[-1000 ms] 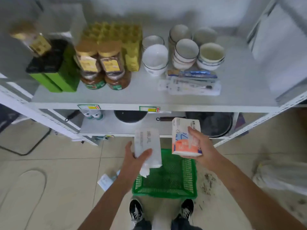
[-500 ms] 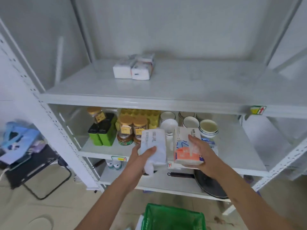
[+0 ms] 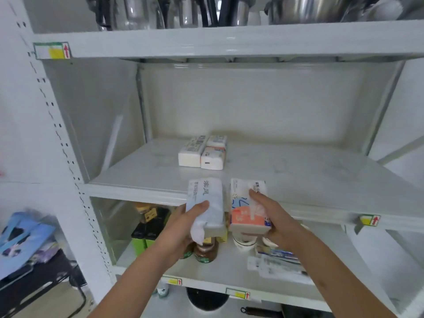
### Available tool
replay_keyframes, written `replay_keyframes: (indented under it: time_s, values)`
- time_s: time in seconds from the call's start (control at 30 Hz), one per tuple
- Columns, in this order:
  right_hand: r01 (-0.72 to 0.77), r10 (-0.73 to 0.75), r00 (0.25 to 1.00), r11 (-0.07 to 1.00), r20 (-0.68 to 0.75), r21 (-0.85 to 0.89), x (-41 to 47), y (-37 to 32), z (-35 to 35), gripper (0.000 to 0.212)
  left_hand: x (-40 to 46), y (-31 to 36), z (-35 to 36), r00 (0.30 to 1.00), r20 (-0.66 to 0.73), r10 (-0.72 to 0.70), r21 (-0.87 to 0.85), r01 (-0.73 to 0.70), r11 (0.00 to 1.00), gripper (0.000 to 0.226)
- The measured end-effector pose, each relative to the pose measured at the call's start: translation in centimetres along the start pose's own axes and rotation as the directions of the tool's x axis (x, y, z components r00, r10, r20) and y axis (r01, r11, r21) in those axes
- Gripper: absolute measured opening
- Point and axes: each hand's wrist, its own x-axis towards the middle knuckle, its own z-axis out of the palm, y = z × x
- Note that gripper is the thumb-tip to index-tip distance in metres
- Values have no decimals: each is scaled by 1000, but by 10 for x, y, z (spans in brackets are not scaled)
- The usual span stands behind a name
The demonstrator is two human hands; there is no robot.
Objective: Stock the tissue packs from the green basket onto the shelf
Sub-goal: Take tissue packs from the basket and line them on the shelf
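Since half a second ago my view has tipped upward: the green basket has dropped out of sight below, the middle shelf (image 3: 286,171) now fills the centre, and both hands have risen with their packs to its front edge.

Far left, I see a dark stool (image 3: 41,278) with blue bags (image 3: 20,237) heaped on it, beside the white upright post (image 3: 57,125) of the rack. My left hand (image 3: 183,223) grasps a pale blue tissue pack (image 3: 205,203), thumb across its top face and fingers curled beneath; the pack is held level with the shelf lip, its far end just over the edge. Just beside it, nearly touching, my right hand (image 3: 273,216) clasps a white and orange tissue pack (image 3: 247,203), fingers spread over the top and thumb under, also at the shelf's front edge.

Further back on the same shelf, left of centre, a small cluster of stocked packs (image 3: 203,151) lies flat, side by side. Below my hands, the lower shelf (image 3: 229,271) carries green boxes (image 3: 146,235), brown jars (image 3: 205,251), bowls (image 3: 244,242) and flat packets (image 3: 275,262). On the top shelf (image 3: 229,40), steel pots and glassware (image 3: 229,10) stand in a row.
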Motion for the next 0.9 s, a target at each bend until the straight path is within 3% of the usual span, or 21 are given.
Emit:
replay_keyframes:
  time_s: [0.17,0.37,0.53,0.67,0.77,0.9]
  values:
    - [-28,28,999,999,15,14,32,-26,34,37,23,43,-17,998,-70,2,86,4,996,68]
    - [14,-17,999,997,35,71,78,-49,72,39,60,86,-42,992,-127,23,128,-7,992,67]
    - [52,-48,998,993,-39,106,122,-48,96,45,97,95,-53,984,-176,13,121,9,993,70]
    - [163,-166,953,986,-255,-34,149,-32,95,59,120,90,-63,969,-233,82,193,-36,981,69]
    - [226,-269,935,955,-231,-194,152,-22,90,61,136,80,-71,948,-282,146,277,-65,959,69]
    - [348,-470,851,839,-233,-419,151,-10,95,42,137,75,-81,946,-268,183,331,-88,939,42]
